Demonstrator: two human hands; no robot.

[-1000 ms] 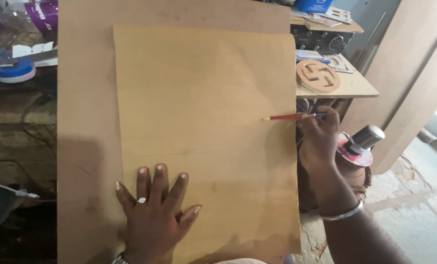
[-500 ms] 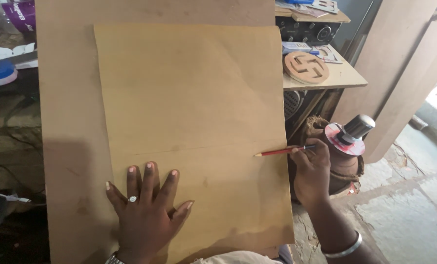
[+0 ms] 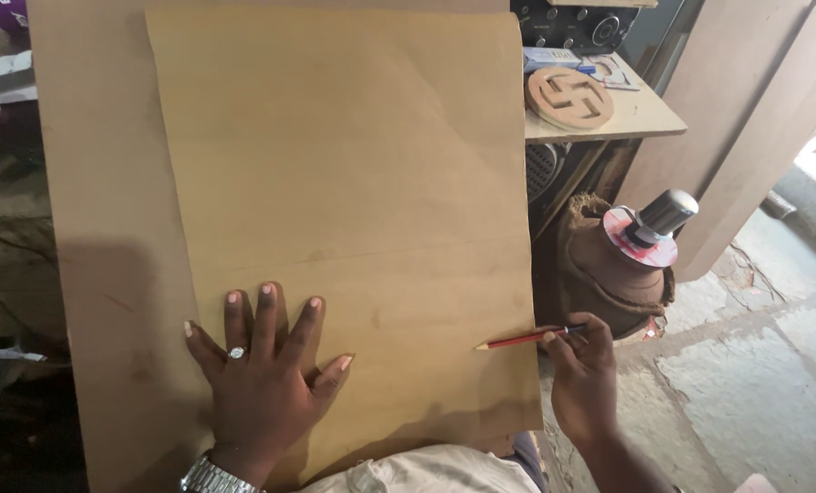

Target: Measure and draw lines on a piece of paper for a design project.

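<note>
A large tan sheet [image 3: 353,183] lies on a wider brown board [image 3: 97,210]. My left hand [image 3: 262,374] presses flat on the sheet's near left part, fingers spread, a ring on one finger and a watch at the wrist. My right hand [image 3: 586,374] is off the sheet's right edge and holds a red pencil [image 3: 522,341]. The pencil's tip rests on the sheet near its lower right edge.
To the right stand a small wooden table [image 3: 641,114] with a round carved wooden disc [image 3: 569,97], a sack [image 3: 609,274] topped by a dark cylinder on a red-and-white disc [image 3: 650,228], and leaning boards [image 3: 755,128]. The concrete floor [image 3: 746,383] shows at lower right.
My right hand has drawn the pencil down along the sheet's right edge toward me. My left hand has stayed flat on the sheet. The view has shifted closer.
</note>
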